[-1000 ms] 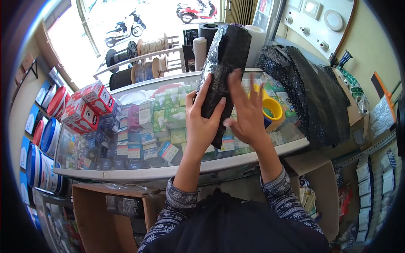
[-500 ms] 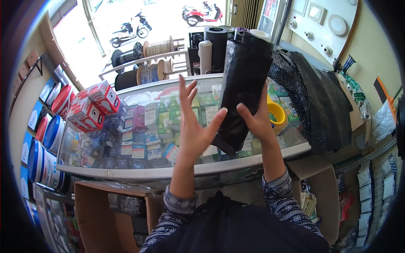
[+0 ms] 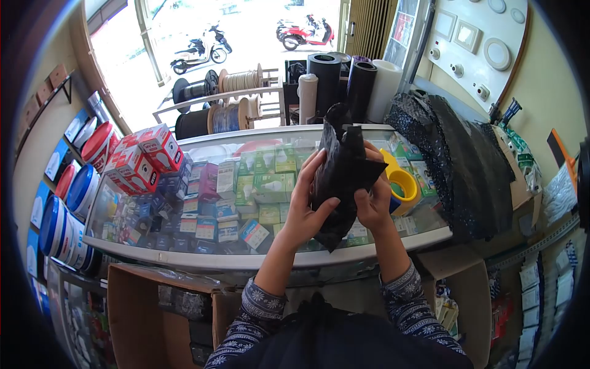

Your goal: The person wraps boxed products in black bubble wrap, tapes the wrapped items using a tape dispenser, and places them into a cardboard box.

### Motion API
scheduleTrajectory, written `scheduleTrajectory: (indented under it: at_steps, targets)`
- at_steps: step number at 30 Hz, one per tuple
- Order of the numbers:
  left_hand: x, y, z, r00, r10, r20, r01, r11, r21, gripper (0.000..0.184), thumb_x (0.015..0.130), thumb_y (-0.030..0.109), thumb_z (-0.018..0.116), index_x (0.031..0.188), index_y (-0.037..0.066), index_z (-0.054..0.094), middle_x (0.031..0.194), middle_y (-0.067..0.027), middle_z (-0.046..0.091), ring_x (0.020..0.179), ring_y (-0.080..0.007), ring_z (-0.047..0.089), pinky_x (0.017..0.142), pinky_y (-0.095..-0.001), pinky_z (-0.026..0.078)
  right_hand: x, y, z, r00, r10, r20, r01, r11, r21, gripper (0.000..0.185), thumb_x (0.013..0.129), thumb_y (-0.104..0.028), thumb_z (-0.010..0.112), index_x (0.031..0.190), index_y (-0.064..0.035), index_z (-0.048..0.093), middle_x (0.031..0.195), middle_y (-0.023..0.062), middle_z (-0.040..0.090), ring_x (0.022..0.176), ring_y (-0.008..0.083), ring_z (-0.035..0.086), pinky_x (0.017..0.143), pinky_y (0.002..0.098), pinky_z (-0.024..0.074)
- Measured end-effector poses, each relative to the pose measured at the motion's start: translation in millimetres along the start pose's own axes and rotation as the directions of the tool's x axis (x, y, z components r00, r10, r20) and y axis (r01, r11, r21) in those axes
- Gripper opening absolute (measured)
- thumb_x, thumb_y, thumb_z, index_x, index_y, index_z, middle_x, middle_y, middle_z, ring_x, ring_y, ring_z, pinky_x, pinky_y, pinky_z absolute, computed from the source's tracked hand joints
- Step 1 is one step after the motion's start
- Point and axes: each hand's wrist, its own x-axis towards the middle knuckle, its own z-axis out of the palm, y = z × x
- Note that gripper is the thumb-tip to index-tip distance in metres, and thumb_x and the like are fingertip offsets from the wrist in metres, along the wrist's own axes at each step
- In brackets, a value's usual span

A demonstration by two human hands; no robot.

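Observation:
A package in black plastic wrap [image 3: 344, 178] is held upright above the glass counter, its upper end creased and folded. My left hand [image 3: 307, 206] presses its left side, thumb across the front and fingers round the edge. On the other side, my right hand [image 3: 376, 200] grips it, with the thumb in front and the fingers mostly behind. What lies inside the wrap is hidden. Just right of my right hand sits a yellow tape dispenser [image 3: 402, 187] on the counter.
The glass display counter [image 3: 258, 261] holds several small boxes. Red and white boxes [image 3: 144, 158] stand at its left end. Black bubble wrap [image 3: 455, 160] drapes over the right end. Cable spools [image 3: 230, 117] and upright rolls [image 3: 324, 80] are behind. An open cardboard box [image 3: 138, 313] stands below left.
My left hand was spread and apart from the package; now it grips the left side. The package has come lower and turned, and its top is now folded.

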Motion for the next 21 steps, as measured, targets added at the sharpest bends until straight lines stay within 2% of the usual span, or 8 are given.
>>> scheduleTrajectory:
  at_steps: [3, 8, 9, 11, 15, 18, 21]
  targets:
    - [-6.3, -4.9, -1.1, 0.999, -0.035, -0.017, 0.033, 0.996, -0.085, 0.071, 0.077, 0.012, 0.065, 0.136, 0.000, 0.027, 0.139, -0.0179, 0.025, 0.127, -0.0260, 0.032, 0.104, -0.0353, 0.028, 3.1, -0.7, -8.9, 0.993, -0.071, 0.096, 0.084, 0.987, -0.135, 0.033, 0.082, -0.032, 0.057, 0.088, 0.0000, 0.065, 0.113, 0.0122, 0.056, 0.120, 0.0339, 0.040, 0.097, 0.0452, 0.0310]
    - [-8.4, -6.0, -0.7, 0.999, -0.031, -0.038, 0.026, 0.993, -0.112, 0.074, 0.074, 0.014, 0.069, 0.135, 0.001, 0.029, 0.138, -0.0190, 0.027, 0.127, -0.0278, 0.033, 0.102, -0.0363, 0.030, 9.8, -7.2, -15.5, 0.980, -0.062, 0.190, 0.087, 0.988, -0.131, 0.027, 0.074, -0.024, 0.066, 0.086, 0.0004, 0.066, 0.104, 0.0113, 0.060, 0.116, 0.0326, 0.043, 0.094, 0.0445, 0.0332]
    - [-8.0, -5.3, -1.8, 0.999, -0.009, -0.036, 0.007, 0.998, -0.060, 0.073, 0.074, 0.014, 0.069, 0.134, 0.001, 0.031, 0.138, -0.0192, 0.027, 0.126, -0.0281, 0.033, 0.102, -0.0364, 0.031, 10.9, -8.7, -16.2, 0.977, -0.060, 0.203, 0.085, 0.990, -0.114, 0.025, 0.073, -0.021, 0.068, 0.086, 0.0006, 0.066, 0.103, 0.0114, 0.060, 0.115, 0.0323, 0.044, 0.094, 0.0441, 0.0338]
    - [-7.1, -3.0, -4.9, 0.999, 0.033, -0.029, -0.032, 0.999, 0.042, 0.072, 0.072, 0.013, 0.070, 0.133, 0.001, 0.034, 0.137, -0.0197, 0.028, 0.126, -0.0286, 0.034, 0.101, -0.0364, 0.031, 11.6, -14.1, -14.1, 0.984, 0.018, 0.177, -0.016, 1.000, -0.016, 0.022, 0.071, -0.015, 0.069, 0.086, 0.0009, 0.065, 0.102, 0.0114, 0.060, 0.115, 0.0316, 0.044, 0.093, 0.0419, 0.0352]
    - [-1.0, 8.6, -3.2, 1.000, 0.003, -0.022, -0.003, 1.000, 0.031, 0.068, 0.071, 0.011, 0.071, 0.130, 0.001, 0.040, 0.136, -0.0201, 0.028, 0.125, -0.0291, 0.035, 0.101, -0.0370, 0.032, 9.2, -21.7, -11.6, 0.968, 0.173, 0.180, -0.196, 0.974, 0.114, 0.020, 0.069, -0.005, 0.070, 0.087, 0.0014, 0.065, 0.100, 0.0112, 0.060, 0.116, 0.0302, 0.043, 0.092, 0.0382, 0.0372]
    - [-0.3, 9.3, -4.8, 0.998, 0.056, -0.002, -0.056, 0.994, 0.094, 0.065, 0.071, 0.011, 0.070, 0.129, 0.001, 0.043, 0.135, -0.0207, 0.030, 0.125, -0.0311, 0.035, 0.101, -0.0389, 0.032, 8.8, -22.9, -12.7, 0.954, 0.214, 0.209, -0.259, 0.941, 0.220, 0.021, 0.070, -0.005, 0.070, 0.088, 0.0018, 0.065, 0.100, 0.0109, 0.060, 0.117, 0.0288, 0.042, 0.091, 0.0375, 0.0374]
    - [0.2, 9.7, -2.7, 0.992, 0.124, -0.023, -0.118, 0.975, 0.189, 0.062, 0.071, 0.012, 0.070, 0.128, 0.002, 0.046, 0.135, -0.0216, 0.031, 0.125, -0.0340, 0.036, 0.101, -0.0412, 0.032, 7.4, -25.4, -7.8, 0.958, 0.241, 0.156, -0.270, 0.940, 0.207, 0.022, 0.069, -0.007, 0.072, 0.089, 0.0005, 0.065, 0.099, 0.0100, 0.061, 0.117, 0.0290, 0.043, 0.094, 0.0400, 0.0352]
